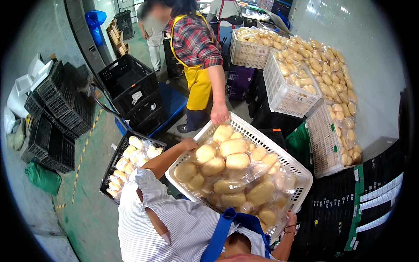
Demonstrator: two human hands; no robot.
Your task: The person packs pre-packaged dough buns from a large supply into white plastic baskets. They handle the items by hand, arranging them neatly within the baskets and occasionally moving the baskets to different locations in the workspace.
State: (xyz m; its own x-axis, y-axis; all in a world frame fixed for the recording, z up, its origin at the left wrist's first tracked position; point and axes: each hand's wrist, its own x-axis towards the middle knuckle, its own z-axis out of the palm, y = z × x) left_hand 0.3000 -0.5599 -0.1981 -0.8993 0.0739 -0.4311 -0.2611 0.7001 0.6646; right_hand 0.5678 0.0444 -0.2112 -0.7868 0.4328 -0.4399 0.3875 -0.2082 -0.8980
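Note:
A white plastic crate [301, 174] full of clear bags of pale, peeled-looking potatoes [238, 161] is held tilted in front of my body. My left hand [187, 145] is closed on its left rim, the fingers partly hidden by the edge. At the crate's near right corner my right hand [290, 222] grips the rim. A co-worker's hand [219, 114] holds the far corner of the same crate. Left of my left forearm sits a black crate [111, 174] with more bagged potatoes [131, 159].
White crates [288, 98] heaped with bagged potatoes stand along the right wall. Stacked black crates [327, 205] lie at the near right. Black crates [131, 81] rest on a blue pallet [170, 100]. The co-worker in a yellow apron [197, 87] stands ahead; another person [152, 35] is behind.

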